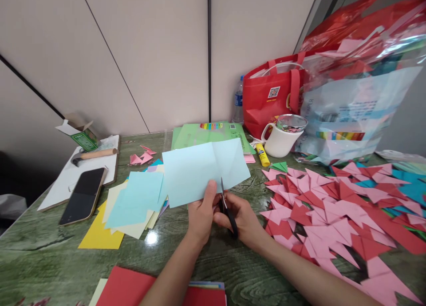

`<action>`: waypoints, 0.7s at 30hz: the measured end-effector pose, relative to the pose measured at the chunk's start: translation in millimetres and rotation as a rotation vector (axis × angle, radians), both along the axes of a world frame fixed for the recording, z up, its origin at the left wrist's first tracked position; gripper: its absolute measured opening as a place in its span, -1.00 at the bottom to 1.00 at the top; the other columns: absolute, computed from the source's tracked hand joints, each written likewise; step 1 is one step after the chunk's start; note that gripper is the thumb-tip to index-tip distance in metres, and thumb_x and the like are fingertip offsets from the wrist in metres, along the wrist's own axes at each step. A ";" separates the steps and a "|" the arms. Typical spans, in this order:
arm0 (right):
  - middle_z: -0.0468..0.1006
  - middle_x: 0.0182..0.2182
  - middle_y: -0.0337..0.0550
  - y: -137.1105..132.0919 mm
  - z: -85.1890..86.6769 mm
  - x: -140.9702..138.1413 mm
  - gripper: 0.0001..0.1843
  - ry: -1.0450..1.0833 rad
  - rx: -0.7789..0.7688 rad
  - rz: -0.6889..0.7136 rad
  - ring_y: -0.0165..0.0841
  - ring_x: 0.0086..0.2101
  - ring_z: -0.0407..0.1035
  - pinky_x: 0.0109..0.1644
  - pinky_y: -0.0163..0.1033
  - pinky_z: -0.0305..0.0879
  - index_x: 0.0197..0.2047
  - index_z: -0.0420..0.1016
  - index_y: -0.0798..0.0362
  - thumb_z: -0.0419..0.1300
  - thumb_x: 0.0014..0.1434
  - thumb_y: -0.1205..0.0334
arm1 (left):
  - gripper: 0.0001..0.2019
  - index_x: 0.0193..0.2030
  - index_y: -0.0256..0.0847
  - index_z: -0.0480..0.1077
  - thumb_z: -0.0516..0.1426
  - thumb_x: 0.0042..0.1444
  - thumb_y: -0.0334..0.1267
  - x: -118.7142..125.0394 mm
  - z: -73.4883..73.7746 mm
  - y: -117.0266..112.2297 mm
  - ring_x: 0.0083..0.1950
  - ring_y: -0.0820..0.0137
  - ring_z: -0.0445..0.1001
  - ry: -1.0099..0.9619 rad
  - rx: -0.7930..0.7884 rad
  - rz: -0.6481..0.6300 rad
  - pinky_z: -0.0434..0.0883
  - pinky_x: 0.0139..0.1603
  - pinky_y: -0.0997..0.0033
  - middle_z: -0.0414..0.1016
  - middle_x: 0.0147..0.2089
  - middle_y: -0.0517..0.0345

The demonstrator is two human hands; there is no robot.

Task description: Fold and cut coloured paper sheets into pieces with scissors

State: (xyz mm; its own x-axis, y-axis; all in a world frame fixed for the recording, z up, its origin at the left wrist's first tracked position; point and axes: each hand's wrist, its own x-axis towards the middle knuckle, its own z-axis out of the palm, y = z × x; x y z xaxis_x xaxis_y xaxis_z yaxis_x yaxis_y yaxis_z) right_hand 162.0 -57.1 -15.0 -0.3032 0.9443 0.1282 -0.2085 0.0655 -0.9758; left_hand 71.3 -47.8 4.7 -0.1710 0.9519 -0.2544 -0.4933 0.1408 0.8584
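A creased sheet of light blue paper point(191, 170) is held up over the table, pinched at its lower edge by my left hand point(202, 212), thumb on top. My right hand point(241, 217) grips a pair of black-handled scissors point(231, 220). Their blades point upward and meet the paper's lower edge just right of my left thumb. To the left lies a fanned pile of light blue, cream and yellow paper point(133, 197). Near my forearms, red sheets point(124, 284) top another stack.
Folded pink and red paper pieces point(328, 208) cover the right side. Behind stand a white mug point(279, 141), a yellow glue stick point(262, 155), green packs point(189, 135), a red bag point(259, 104) and a bottle point(238, 101). At left are a phone point(83, 195) and a hammer point(98, 154).
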 end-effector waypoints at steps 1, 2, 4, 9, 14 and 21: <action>0.30 -0.57 -0.30 0.0 -0.3 0.0 -0.70 0.001 -0.005 -0.001 -0.49 -0.59 0.13 -0.54 -0.37 0.07 -0.42 0.31 0.07 0.28 -0.12 0.06 | -0.68 -0.38 -0.34 0.46 0.20 -0.18 -0.08 -0.2 -0.1 -0.1 -0.41 0.35 0.47 0.014 0.004 0.004 0.41 -0.41 0.42 0.53 -0.40 0.02; 0.29 -0.58 -0.31 -0.1 -0.6 0.0 -0.71 0.000 -0.011 -0.003 -0.50 -0.60 0.12 -0.56 -0.38 0.06 -0.43 0.30 0.08 0.27 -0.10 0.07 | -0.68 -0.39 -0.34 0.46 0.20 -0.18 -0.08 -0.5 -0.3 -0.3 -0.42 0.36 0.47 0.031 0.008 0.006 0.39 -0.43 0.44 0.52 -0.42 0.02; 0.28 -0.60 -0.32 -0.2 -1.8 0.0 -0.73 -0.004 -0.018 -0.006 -0.52 -0.62 0.11 -0.57 -0.39 0.06 -0.45 0.28 0.08 0.26 -0.08 0.10 | -0.68 -0.41 -0.35 0.46 0.20 -0.18 -0.07 -1.2 -1.2 -0.4 -0.44 0.37 0.46 0.063 0.016 0.012 0.37 -0.47 0.47 0.51 -0.44 0.03; 0.28 -0.62 -0.34 -0.2 -4.6 0.2 -0.74 -0.008 -0.029 -0.001 -0.52 -0.64 0.14 -0.60 -0.41 0.09 -0.46 0.28 0.07 0.25 -0.07 0.11 | -0.67 -0.40 -0.33 0.46 0.19 -0.16 -0.06 -2.3 -4.0 -0.3 -0.41 0.38 0.46 0.096 0.022 0.009 0.36 -0.46 0.49 0.52 -0.43 0.04; 0.28 -0.67 -0.36 -0.1 -4.0 -0.2 -0.72 -0.023 -0.044 -0.018 -0.52 -0.66 0.16 -0.63 -0.42 0.12 -0.47 0.29 0.08 0.25 -0.08 0.07 | -0.65 -0.38 -0.36 0.45 0.17 -0.14 -0.05 -1.9 -3.1 -0.9 -0.40 0.31 0.48 0.060 0.025 -0.034 0.39 -0.42 0.42 0.53 -0.40 -0.03; 0.28 -0.70 -0.39 0.1 -4.7 -1.2 -0.70 0.008 -0.063 -0.018 -0.55 -0.71 0.14 -0.67 -0.43 0.12 -0.47 0.29 0.10 0.27 -0.12 0.07 | -0.61 -0.36 -0.37 0.45 0.17 -0.16 -0.02 -1.3 -1.7 -1.1 -0.37 0.27 0.49 0.040 -0.005 -0.064 0.43 -0.37 0.36 0.53 -0.41 -0.05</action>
State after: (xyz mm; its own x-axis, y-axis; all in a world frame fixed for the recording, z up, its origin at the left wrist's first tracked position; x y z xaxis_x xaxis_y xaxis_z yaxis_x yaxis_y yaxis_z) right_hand 160.8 -56.9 -19.7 -0.2855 0.9557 0.0710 -0.2161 0.0080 -0.9763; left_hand 69.9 -48.9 3.0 -0.1194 0.9600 -0.2533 -0.4487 0.1754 0.8763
